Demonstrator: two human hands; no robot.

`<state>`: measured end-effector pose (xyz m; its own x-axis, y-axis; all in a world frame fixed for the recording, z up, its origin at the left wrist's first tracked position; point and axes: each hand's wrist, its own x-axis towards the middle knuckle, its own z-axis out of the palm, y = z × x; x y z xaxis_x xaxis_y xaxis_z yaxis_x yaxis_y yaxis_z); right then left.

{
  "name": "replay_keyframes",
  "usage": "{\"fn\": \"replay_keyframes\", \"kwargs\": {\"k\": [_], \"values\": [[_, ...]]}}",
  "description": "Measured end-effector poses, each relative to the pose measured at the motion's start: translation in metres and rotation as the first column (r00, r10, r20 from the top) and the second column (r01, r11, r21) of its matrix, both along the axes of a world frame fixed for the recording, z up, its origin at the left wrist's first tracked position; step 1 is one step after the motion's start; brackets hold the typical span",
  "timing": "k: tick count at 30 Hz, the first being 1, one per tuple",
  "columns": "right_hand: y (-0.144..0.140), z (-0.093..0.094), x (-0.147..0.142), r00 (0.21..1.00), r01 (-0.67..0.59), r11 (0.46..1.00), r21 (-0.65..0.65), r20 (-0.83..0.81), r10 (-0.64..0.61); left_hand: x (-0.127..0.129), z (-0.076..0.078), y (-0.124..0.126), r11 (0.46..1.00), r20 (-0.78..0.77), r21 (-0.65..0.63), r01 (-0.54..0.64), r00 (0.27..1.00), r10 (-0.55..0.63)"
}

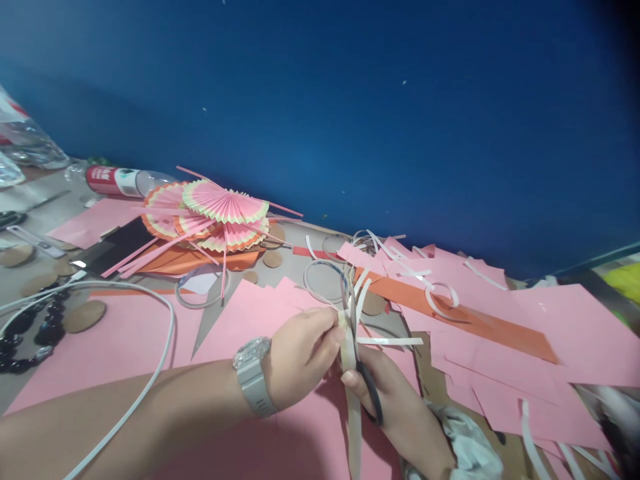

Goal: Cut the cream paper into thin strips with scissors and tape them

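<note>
Pale strip [349,353] pinched in left hand [304,355], scissors [373,392] gripped in right hand [397,403]; narrow offcuts [393,341] seemingly already snipped, long tail [355,433] below yet to cut!

We look at a grey worktop [209,321], which fills the lower part of the frame. At the upper left, a clear bottle [113,181] with a red label lies on its side upon it. Near the left edge we find a string of black beads [50,327]. Large pink sheets [135,333] cover much of the lower left. Close to the middle, we notice a round brown disc [273,259] and a red strip [303,252]. On the right, overlapping pink papers [505,383] form a loose, untidy pile.
</note>
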<state>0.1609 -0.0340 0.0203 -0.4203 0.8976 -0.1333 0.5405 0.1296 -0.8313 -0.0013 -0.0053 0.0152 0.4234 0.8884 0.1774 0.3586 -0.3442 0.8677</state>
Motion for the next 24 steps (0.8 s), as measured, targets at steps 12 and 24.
{"fn": "replay_keyframes", "kwargs": {"k": [12,24], "values": [[-0.0015,-0.003,0.0009,0.998,0.035,0.999,0.037,0.045,-0.036,0.0,0.0016,-0.0009,1.0,0.0,-0.008,0.019,1.0,-0.019],[0.0024,0.0019,-0.0029,0.999,0.004,1.0,-0.01,-0.046,-0.004,-0.0025,0.0023,-0.0016,1.0,0.062,-0.018,-0.021,0.998,0.022]]}}
